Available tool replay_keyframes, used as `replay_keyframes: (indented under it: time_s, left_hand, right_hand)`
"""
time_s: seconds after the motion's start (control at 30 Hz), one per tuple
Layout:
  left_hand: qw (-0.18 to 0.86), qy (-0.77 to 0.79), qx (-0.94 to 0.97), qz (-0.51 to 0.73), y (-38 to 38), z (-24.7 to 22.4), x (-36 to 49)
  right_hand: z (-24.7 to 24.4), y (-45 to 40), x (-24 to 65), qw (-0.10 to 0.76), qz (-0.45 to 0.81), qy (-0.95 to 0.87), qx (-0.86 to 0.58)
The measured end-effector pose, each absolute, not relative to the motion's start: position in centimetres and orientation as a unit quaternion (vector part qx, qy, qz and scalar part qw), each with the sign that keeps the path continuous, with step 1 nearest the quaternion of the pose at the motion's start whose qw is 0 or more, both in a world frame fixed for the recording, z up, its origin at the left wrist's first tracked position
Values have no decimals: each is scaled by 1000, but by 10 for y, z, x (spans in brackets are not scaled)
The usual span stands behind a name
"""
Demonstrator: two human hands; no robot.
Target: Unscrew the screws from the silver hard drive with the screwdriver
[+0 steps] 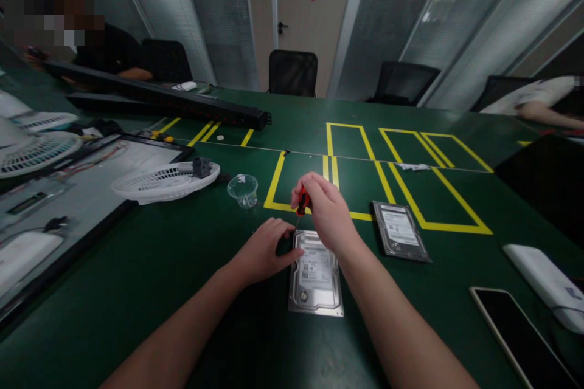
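A silver hard drive [316, 279] with a white label lies flat on the green table in front of me. My right hand [325, 209] is closed round the red and black handle of a screwdriver [303, 199]. The thin shaft points down at the drive's far left corner, where its tip is too small to make out. My left hand [268, 249] holds the drive at its left edge, thumb on the label and fingers by that corner. To the right lies a second hard drive [400, 231], apart from both hands.
A clear plastic cup [243, 192] and a white fan grille [166, 182] stand left of the hands. Farther left is a large flat panel [104, 179]. A phone [522, 340] and a white box-shaped device [547, 285] lie right. Yellow tape [456, 228] marks the table. Two people sit beyond.
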State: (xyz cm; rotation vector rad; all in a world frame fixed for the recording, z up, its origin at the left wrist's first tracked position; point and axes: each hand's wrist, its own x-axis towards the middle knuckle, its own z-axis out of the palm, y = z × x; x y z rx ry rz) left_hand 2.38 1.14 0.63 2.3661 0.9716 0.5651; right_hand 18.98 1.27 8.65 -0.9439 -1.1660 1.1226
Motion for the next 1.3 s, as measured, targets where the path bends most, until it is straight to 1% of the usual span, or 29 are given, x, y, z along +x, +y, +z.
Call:
replay_keyframes:
  time_s: [0.23,0.4,0.67,0.87,1.03,1.17,1.3]
  left_hand:
    - [265,352,873,210,11,8,23]
    - [264,357,872,205,11,8,24]
    - [259,353,875,205,11,7,24]
    - [259,352,873,218,12,7,24]
    - [251,337,880,222,12,6,24]
    - [242,337,881,225,12,6,24]
    - [246,343,879,221,12,6,24]
  right_hand:
    - [85,16,193,593,486,-484,-421]
    - [85,13,191,595,515,-489,-377]
    - [79,15,177,627,525,-460,-345]
    - [82,11,178,592,488,-511,-388]
    - [81,12,176,614,509,-472,-376]
    - [81,14,178,594,520,-481,-382]
    - [82,15,182,589,499,-491,-404]
